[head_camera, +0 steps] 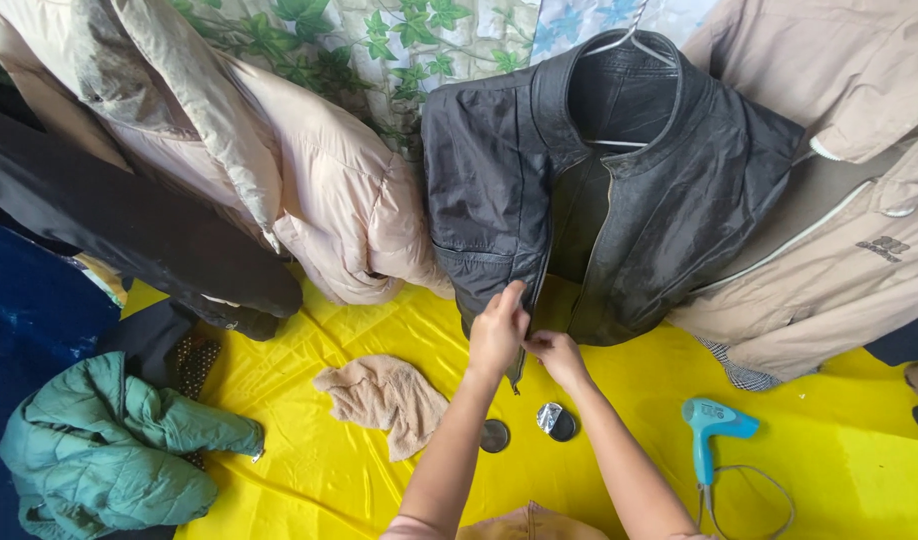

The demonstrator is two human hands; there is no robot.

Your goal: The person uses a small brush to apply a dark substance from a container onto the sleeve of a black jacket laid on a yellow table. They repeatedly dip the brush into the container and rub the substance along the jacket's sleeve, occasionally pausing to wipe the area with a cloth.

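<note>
we have our left hand (497,330) pinched on the hem of the black jacket (619,190) hanging above the yellow sheet (619,420), our right hand (556,352) closed on its zipper (519,368), likely needing a steady upward pull.

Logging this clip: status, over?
Both hands, left and right, pinching the black jacket hem at its zipper. Nothing in the way.
</note>
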